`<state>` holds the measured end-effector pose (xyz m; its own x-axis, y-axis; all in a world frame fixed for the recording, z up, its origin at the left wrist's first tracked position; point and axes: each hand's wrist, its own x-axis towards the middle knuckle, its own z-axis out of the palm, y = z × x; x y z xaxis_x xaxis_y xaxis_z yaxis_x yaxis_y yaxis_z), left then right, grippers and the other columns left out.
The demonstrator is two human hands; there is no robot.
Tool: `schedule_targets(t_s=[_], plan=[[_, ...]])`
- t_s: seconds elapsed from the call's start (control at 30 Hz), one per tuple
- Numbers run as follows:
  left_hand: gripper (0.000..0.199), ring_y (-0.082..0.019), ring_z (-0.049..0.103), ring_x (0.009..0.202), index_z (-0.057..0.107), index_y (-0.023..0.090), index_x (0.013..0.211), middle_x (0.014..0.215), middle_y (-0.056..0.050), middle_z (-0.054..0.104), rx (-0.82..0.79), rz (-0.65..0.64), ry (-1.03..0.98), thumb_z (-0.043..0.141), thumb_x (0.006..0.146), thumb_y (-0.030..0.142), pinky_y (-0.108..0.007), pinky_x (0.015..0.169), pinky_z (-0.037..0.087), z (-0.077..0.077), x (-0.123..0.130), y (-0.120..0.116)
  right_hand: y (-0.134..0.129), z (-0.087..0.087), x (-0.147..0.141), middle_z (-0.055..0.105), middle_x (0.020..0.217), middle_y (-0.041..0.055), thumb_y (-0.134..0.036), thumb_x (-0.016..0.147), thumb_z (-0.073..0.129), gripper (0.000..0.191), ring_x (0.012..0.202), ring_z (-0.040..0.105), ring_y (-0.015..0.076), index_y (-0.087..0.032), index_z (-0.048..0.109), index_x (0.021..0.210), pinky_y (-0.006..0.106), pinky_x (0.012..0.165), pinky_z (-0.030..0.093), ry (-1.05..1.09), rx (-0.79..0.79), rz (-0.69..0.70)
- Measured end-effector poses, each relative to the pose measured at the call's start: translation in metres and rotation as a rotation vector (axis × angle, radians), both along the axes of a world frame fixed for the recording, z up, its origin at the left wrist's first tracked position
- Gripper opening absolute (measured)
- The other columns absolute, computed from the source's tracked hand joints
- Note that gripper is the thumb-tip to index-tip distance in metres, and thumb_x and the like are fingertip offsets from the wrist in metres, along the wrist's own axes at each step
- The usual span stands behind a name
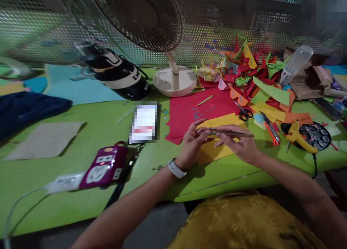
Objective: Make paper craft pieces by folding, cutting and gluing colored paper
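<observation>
Between my two hands is a thin, flat, greyish-brown piece, seen almost edge-on, so its kind is unclear. My left hand pinches its left end, with a white watch band on the wrist. My right hand grips it nearer the right end, thumb underneath. Below both hands lie yellow paper sheets on the green table. Behind them is a red paper sheet sprinkled with small blue bits. Black-handled scissors and an orange cutter knife lie to the right of my hands.
A yellow glue gun rests on a dark round tray at right. Cut and folded coloured paper is heaped at the back beside a fan base. Leftward are a phone, a purple power socket and a black jug.
</observation>
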<state>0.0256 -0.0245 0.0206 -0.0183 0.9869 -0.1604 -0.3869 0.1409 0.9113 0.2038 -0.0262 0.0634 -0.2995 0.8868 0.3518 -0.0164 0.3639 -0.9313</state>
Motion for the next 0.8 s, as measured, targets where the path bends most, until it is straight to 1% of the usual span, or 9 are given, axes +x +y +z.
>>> schedule_targets(t_s=[0.07, 0.1, 0.2, 0.27, 0.43, 0.57, 0.7, 0.8], plan=[[0.056, -0.015, 0.071, 0.079, 0.057, 0.023, 0.118, 0.084, 0.003, 0.070, -0.003, 0.006, -0.017, 0.083, 0.068, 0.027, -0.024, 0.068, 0.057, 0.000, 0.000, 0.000, 0.002, 0.002, -0.004, 0.076, 0.104, 0.0027, -0.039, 0.092, 0.062, 0.022, 0.072, 0.075, 0.0126, -0.024, 0.070, 0.106, 0.025, 0.065, 0.065, -0.024, 0.023, 0.065], [0.058, -0.014, 0.071, 0.079, 0.057, 0.024, 0.119, 0.083, 0.003, 0.070, -0.007, 0.008, -0.025, 0.083, 0.068, 0.028, -0.024, 0.067, 0.057, 0.001, 0.000, 0.000, 0.003, 0.002, -0.003, 0.076, 0.105, 0.0030, -0.039, 0.092, 0.062, 0.022, 0.072, 0.075, 0.0127, -0.024, 0.070, 0.106, 0.026, 0.067, 0.065, -0.035, 0.026, 0.063], [0.060, -0.015, 0.073, 0.080, 0.058, 0.024, 0.123, 0.081, 0.004, 0.069, -0.027, -0.009, -0.032, 0.084, 0.069, 0.034, -0.023, 0.067, 0.058, 0.002, 0.001, -0.002, 0.007, 0.000, 0.008, 0.076, 0.102, 0.0041, -0.038, 0.092, 0.063, 0.022, 0.069, 0.075, 0.0131, -0.022, 0.070, 0.105, 0.026, 0.064, 0.065, -0.038, -0.018, -0.062], [0.062, -0.017, 0.074, 0.082, 0.058, 0.024, 0.125, 0.080, 0.004, 0.068, -0.038, -0.019, -0.023, 0.084, 0.070, 0.036, -0.023, 0.067, 0.058, 0.003, 0.002, -0.002, 0.010, -0.004, 0.017, 0.076, 0.099, 0.0043, -0.037, 0.091, 0.065, 0.021, 0.065, 0.074, 0.0135, -0.021, 0.070, 0.104, 0.026, 0.061, 0.064, -0.039, -0.033, -0.111], [0.065, -0.018, 0.075, 0.084, 0.059, 0.022, 0.124, 0.082, 0.002, 0.071, -0.069, 0.003, -0.022, 0.086, 0.067, 0.036, -0.025, 0.068, 0.059, 0.004, 0.003, -0.003, 0.012, -0.014, 0.023, 0.076, 0.093, 0.0032, -0.033, 0.090, 0.066, 0.019, 0.065, 0.074, 0.0136, -0.022, 0.070, 0.105, 0.026, 0.060, 0.064, -0.029, 0.003, -0.085], [0.064, -0.017, 0.074, 0.081, 0.059, 0.021, 0.122, 0.082, 0.001, 0.073, -0.079, -0.010, -0.026, 0.087, 0.067, 0.037, -0.025, 0.070, 0.059, 0.004, 0.003, -0.003, 0.011, -0.017, 0.020, 0.077, 0.096, 0.0029, -0.034, 0.089, 0.067, 0.020, 0.066, 0.075, 0.0136, -0.022, 0.070, 0.105, 0.026, 0.061, 0.065, -0.006, -0.047, -0.068], [0.063, -0.017, 0.074, 0.081, 0.060, 0.022, 0.122, 0.082, 0.001, 0.074, -0.065, -0.021, -0.004, 0.086, 0.068, 0.039, -0.025, 0.071, 0.059, 0.004, 0.003, -0.004, 0.012, -0.019, 0.018, 0.077, 0.097, 0.0027, -0.031, 0.089, 0.067, 0.017, 0.063, 0.074, 0.0118, -0.023, 0.070, 0.104, 0.024, 0.059, 0.064, 0.022, -0.046, -0.070], [0.061, -0.018, 0.075, 0.083, 0.059, 0.022, 0.123, 0.082, 0.001, 0.074, -0.050, -0.027, 0.028, 0.085, 0.070, 0.041, -0.026, 0.071, 0.059, 0.004, 0.003, -0.004, 0.013, -0.020, 0.019, 0.077, 0.099, 0.0036, -0.031, 0.089, 0.067, 0.018, 0.061, 0.073, 0.0115, -0.022, 0.070, 0.104, 0.025, 0.061, 0.064, 0.009, -0.055, -0.063]])
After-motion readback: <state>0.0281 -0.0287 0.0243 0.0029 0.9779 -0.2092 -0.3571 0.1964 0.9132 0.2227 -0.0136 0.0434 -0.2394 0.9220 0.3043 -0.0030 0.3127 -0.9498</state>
